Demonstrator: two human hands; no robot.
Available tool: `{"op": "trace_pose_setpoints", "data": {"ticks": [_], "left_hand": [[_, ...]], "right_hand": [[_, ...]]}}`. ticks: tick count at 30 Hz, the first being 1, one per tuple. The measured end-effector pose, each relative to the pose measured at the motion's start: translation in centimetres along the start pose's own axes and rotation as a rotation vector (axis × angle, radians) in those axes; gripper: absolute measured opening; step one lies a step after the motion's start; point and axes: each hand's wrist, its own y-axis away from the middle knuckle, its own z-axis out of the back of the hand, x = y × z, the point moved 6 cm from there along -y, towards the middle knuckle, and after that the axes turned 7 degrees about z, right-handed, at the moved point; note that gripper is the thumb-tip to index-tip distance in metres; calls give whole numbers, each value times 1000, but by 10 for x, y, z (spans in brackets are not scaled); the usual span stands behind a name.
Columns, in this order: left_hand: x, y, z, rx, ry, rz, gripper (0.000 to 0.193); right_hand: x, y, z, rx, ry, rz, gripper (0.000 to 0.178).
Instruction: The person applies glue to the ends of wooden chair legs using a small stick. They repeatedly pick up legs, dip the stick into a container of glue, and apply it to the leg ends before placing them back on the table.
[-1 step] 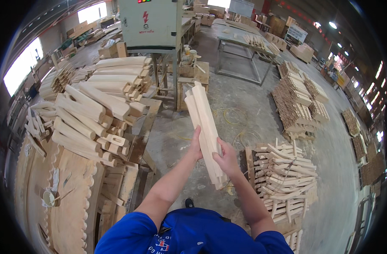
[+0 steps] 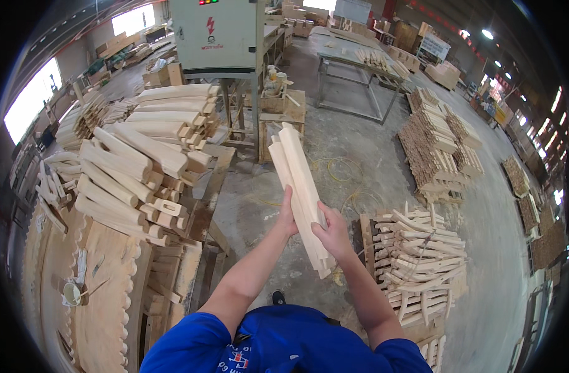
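Observation:
A bundle of pale, shaped wooden pieces (image 2: pixel 300 186) is held out in front of me, slanting from upper left to lower right; how many pieces it has I cannot tell. My left hand (image 2: pixel 287 214) grips its left side around the middle, thumb pointing up along the wood. On the right side, a little lower, my right hand (image 2: pixel 334 233) is closed round it with the thumb across the top face. The fingers of both hands are partly hidden behind the wood. The floor shows below the bundle.
Stacked wooden parts (image 2: pixel 116 174) lie on a bench to my left, near a small cup (image 2: pixel 71 291). To the right is a pile of curved wooden pieces (image 2: pixel 415 261), with a taller wood stack (image 2: pixel 437 146) beyond. Ahead stand an electrical cabinet (image 2: pixel 216 37) and a metal-framed table (image 2: pixel 359 68).

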Motion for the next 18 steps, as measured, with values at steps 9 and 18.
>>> {"op": "trace_pose_setpoints", "data": {"ticks": [9,18], "left_hand": [[9,-13,10,13,27,-50,71],[9,43,106,-570,-376,-121,72]], "right_hand": [[-55,-25,-7,176,-473,-162,88],[-62,4,-69,367,-44,-158,79]]}}
